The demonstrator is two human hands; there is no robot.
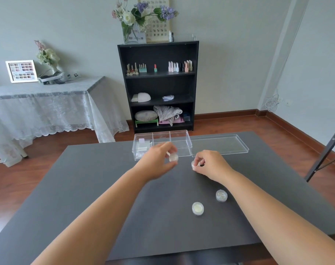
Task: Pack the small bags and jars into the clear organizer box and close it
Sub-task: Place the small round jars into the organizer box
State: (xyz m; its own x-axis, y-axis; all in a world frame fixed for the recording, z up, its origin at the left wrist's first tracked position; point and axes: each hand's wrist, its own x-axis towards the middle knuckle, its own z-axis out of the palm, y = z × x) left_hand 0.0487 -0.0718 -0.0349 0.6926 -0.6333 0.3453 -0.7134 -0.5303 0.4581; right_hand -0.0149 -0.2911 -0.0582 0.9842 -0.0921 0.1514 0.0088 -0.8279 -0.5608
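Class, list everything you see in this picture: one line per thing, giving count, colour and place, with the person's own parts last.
organizer box: one, clear, far edge of the table, open
small bags: count unclear, whitish, box's left compartment
lid: one, clear, on the table right of the box
loose jars: two, clear, near right of the table
held jars: two, clear, one in each hand
table: one, dark grey, foreground
bookshelf: one, black, against the back wall, holding bottles and cloths
flowers: one bunch, white and purple, on top of the bookshelf
side table: one, white lace cloth, left
left hand: holding a jar
right hand: holding a jar
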